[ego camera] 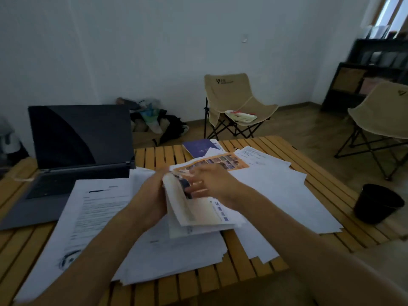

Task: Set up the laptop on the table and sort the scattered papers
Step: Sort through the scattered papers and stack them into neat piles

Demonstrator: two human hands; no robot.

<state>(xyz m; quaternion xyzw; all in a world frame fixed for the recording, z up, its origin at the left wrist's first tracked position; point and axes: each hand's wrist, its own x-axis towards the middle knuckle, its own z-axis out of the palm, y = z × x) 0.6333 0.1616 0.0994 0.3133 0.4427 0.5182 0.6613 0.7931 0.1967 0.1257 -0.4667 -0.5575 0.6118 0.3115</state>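
A dark grey laptop [72,149] stands open on the left of the slatted wooden table [254,259], its screen black. White papers [101,215] lie scattered across the table, some over the laptop's front edge. In the middle, my left hand [150,197] grips the left edge of a small stack of papers and coloured leaflets [196,213] held tilted above the table. My right hand [212,182] rests on top of that stack with fingers spread. An orange leaflet [220,162] lies just beyond my hands.
A purple booklet [198,146] lies at the table's far edge. More white sheets [287,195] spread to the right. Two beige folding chairs [234,102] stand beyond the table, a black bin [377,202] on the floor at right, bags [154,120] by the wall.
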